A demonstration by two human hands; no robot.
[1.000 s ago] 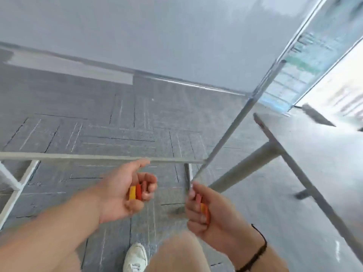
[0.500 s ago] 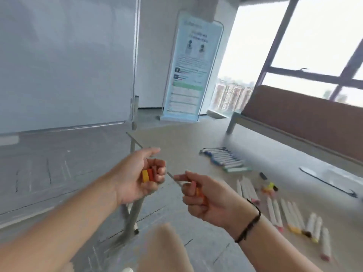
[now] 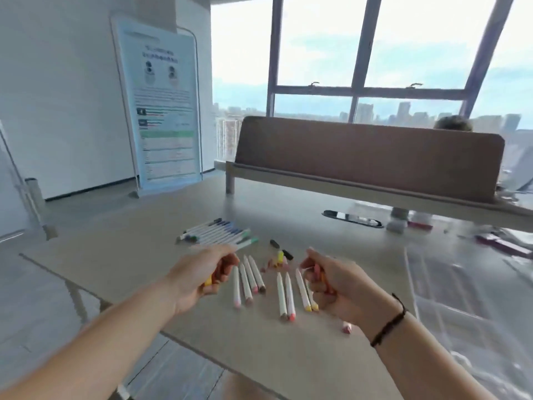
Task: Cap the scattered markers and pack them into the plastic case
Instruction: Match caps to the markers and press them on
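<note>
My left hand (image 3: pixel 202 277) hovers over the beige table (image 3: pixel 138 264) and grips small orange and yellow marker caps (image 3: pixel 208 280). My right hand (image 3: pixel 331 280) grips an orange marker (image 3: pixel 322 277) just above the tabletop. Between the hands lie several white markers with pink, brown and yellow ends (image 3: pixel 251 280). Further back is a neat row of blue and green markers (image 3: pixel 219 233). Loose caps, yellow and black, (image 3: pixel 281 255) sit behind the white markers, and one pink cap (image 3: pixel 347 327) lies near my right wrist. A clear plastic case (image 3: pixel 461 287), blurred, is at the right.
A brown divider panel on a bench-like desk (image 3: pixel 369 160) crosses the back, with another person's head (image 3: pixel 452 123) behind it. A black cable cover (image 3: pixel 352 218) is set in the table. A standing poster (image 3: pixel 161 105) is at the left. The table's near edge (image 3: pixel 202 350) runs diagonally.
The view swung up from the floor and right onto the table. Both hands, still gripping caps and a marker, moved over the scattered markers and spread apart.
</note>
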